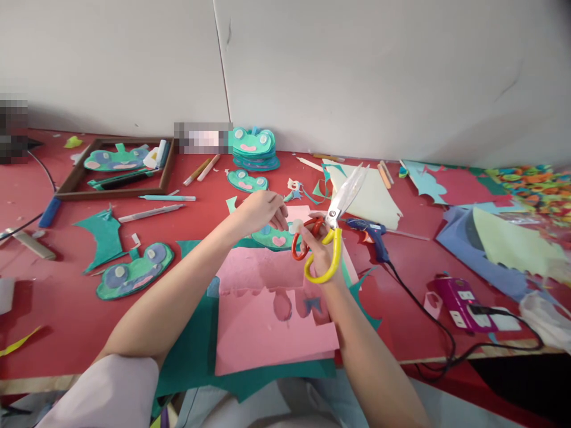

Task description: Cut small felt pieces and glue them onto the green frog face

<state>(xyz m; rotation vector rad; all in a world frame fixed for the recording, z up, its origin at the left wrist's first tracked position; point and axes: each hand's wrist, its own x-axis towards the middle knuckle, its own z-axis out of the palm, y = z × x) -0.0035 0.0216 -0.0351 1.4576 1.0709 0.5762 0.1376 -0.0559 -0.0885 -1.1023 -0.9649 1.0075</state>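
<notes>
My right hand [320, 246] is closed round the handles of the scissors [333, 217], one loop red and one yellow. The blades point up and away, slightly apart. At the fingertips of this hand is a small whitish disc [295, 226]. My left hand [266, 211] hovers just left of the disc, fingers loosely bent downward with nothing visible in them. Below both hands lies a green frog-face cutout [261, 238] with a pink heart, partly covered by them. Nearer me, pink felt sheets [272, 345] with cut-out gaps rest on a dark green sheet [191, 356].
A stack of frog faces [254, 148] stands by the wall. A wooden tray [111, 193] holds pens and another frog face. To the right are a blue glue gun [375, 235], a purple power strip [461, 303] with a black cord, and felt sheets [473, 252].
</notes>
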